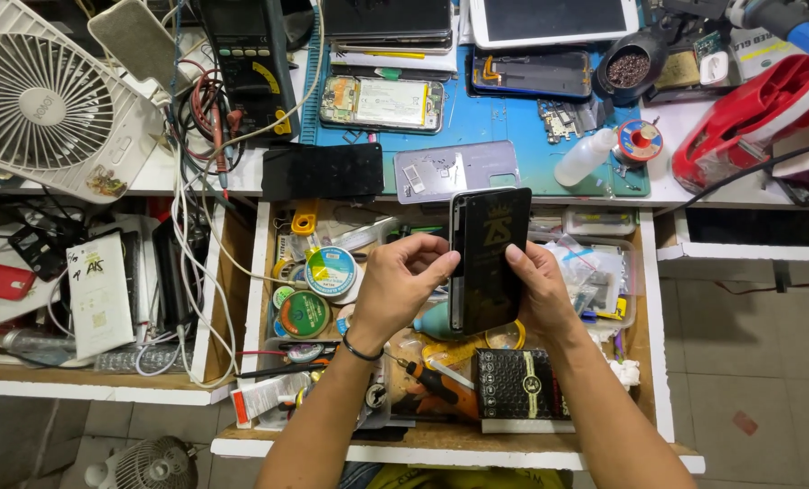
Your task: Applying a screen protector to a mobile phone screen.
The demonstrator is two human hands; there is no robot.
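Hands at centre frame: left hand point(395, 285) and right hand point(538, 290) both grasp a black phone point(488, 258) upright over an open drawer point(656, 326).

Glossy black phone point(488, 258); matt blue rubbery mat point(504, 122); white plastic fan point(47, 95).

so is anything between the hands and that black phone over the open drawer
Nothing visible. The left hand and right hand both already grip the upright black rectangular phone by its long edges, directly on it.
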